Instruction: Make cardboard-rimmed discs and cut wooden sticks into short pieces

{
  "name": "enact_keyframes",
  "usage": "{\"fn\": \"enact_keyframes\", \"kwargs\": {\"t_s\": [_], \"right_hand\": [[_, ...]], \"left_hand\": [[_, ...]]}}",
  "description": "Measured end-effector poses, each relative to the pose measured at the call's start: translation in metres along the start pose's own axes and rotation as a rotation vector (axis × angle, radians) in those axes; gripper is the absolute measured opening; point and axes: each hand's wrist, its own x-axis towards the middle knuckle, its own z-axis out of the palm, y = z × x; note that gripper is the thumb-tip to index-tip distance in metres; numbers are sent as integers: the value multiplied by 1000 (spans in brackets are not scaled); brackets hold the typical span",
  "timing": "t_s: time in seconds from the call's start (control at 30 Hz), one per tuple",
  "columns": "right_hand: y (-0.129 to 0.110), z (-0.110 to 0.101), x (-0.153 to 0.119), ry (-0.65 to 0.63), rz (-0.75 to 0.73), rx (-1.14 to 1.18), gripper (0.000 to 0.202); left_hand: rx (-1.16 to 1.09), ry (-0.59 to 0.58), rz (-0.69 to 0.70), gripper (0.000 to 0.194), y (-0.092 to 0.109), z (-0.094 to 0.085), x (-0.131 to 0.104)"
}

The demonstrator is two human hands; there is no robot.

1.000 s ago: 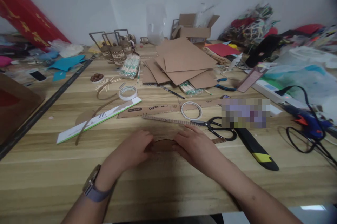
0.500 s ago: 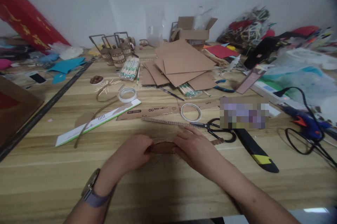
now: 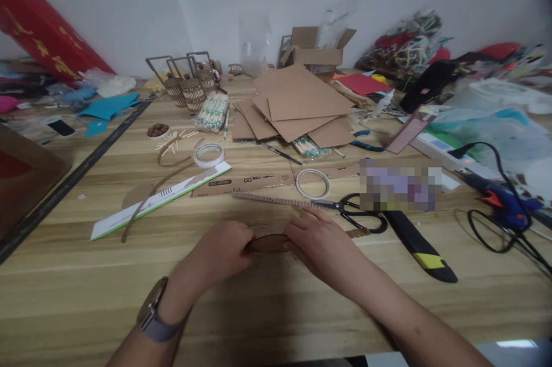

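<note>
Left hand (image 3: pixel 226 247) and right hand (image 3: pixel 318 241) are clamping a rounded cardboard piece (image 3: pixel 269 244) (a grip at each end); its curve is already showing, corrugated strip (image 3: pixel 273 200) lying unbent

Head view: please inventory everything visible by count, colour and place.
Cardboard piece: 1, brown, front centre
Scissors: 1, black, right of centre
Tape rolls: 2, white, centre
Cardboard sheets: several, brown, back centre
Handled containers: 3, brown, back left
Stick packs: 2, pale, by sheets
Glue gun: 1, blue, right
Pen: 1, black, centre
Clutter: uncounted, mixed, all around
Table: 1, tan, below
Watch: 1, grey, left wrist
Left hand: 1, bare, piece's left
Right hand: 1, bare, piece's right
</note>
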Motion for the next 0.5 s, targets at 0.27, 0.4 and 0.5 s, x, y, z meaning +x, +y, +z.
{"fn": "enact_keyframes", "kwargs": {"t_s": [0.27, 0.4, 0.5], "right_hand": [[15, -12, -4, 110, 93, 231, 16], [19, -23, -6, 212, 192, 493, 18], [16, -23, -5, 195, 176, 580, 17]], "left_hand": [[-325, 296, -66, 17, 0, -5, -3], [-940, 419, -73, 46, 5, 4, 2], [-1232, 317, -40, 46, 12, 15, 9]]}}
